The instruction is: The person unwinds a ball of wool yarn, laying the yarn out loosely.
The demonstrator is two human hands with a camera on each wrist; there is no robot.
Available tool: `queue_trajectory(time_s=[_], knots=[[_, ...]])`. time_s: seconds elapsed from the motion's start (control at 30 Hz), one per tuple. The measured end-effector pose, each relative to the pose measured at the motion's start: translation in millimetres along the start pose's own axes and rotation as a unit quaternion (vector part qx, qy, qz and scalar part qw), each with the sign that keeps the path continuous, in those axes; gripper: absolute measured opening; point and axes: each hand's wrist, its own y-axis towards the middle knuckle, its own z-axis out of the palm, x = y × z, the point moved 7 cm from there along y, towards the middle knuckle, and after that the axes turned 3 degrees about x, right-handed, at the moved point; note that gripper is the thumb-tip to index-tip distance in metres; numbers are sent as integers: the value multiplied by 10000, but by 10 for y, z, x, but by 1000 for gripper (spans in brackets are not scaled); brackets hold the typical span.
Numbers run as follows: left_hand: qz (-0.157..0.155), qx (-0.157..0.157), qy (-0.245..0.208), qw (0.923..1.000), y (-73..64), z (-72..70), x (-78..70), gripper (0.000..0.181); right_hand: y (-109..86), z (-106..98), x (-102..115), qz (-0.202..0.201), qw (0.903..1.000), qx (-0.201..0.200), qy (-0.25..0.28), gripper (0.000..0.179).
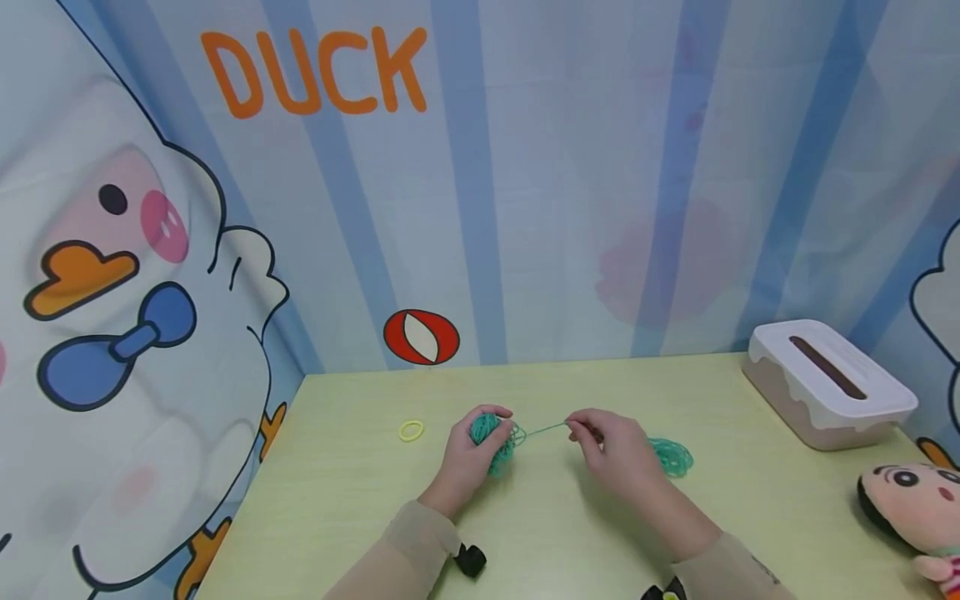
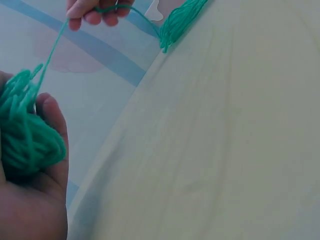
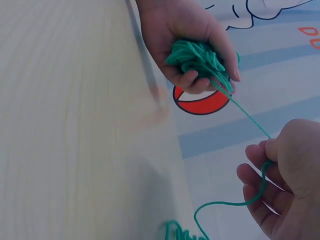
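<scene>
My left hand (image 1: pixel 471 457) grips a bundle of green yarn (image 1: pixel 486 427), fingers curled round it above the table. From that bundle a single strand (image 1: pixel 546 430) runs taut to my right hand (image 1: pixel 618 450), which pinches it between thumb and forefinger. Past the pinch, the strand hangs slack in the right wrist view and leads down to a second, looped heap of green yarn (image 1: pixel 672 457) lying on the table. In the left wrist view that heap (image 2: pixel 182 22) shows at the top. My right hand partly hides the heap in the head view.
A yellow ring (image 1: pixel 411 431) lies on the pale table (image 1: pixel 337 500) left of my left hand. At the right back stands a tissue box (image 1: pixel 828 383) with a white lid. A doll (image 1: pixel 911 508) lies at the right edge. A printed duck curtain (image 1: pixel 547 167) closes off the back.
</scene>
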Motion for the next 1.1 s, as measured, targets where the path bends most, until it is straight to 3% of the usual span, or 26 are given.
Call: queue_trajectory(time_s=[0.3, 0.63, 0.83, 1.1], knots=[[21, -28, -16, 10000, 2, -9, 28, 35, -178, -382, -374, 344, 9981, -483, -190, 14], [65, -7, 60, 10000, 4, 0, 36, 32, -328, -680, -788, 933, 9923, -502, -646, 20], [217, 25, 272, 9994, 4, -9, 0, 22, -378, -762, -982, 1248, 9879, -132, -906, 23], [38, 328, -333, 9989, 11, 34, 48, 40, -412, -791, -1160, 1778, 9731, 461, -1388, 24]])
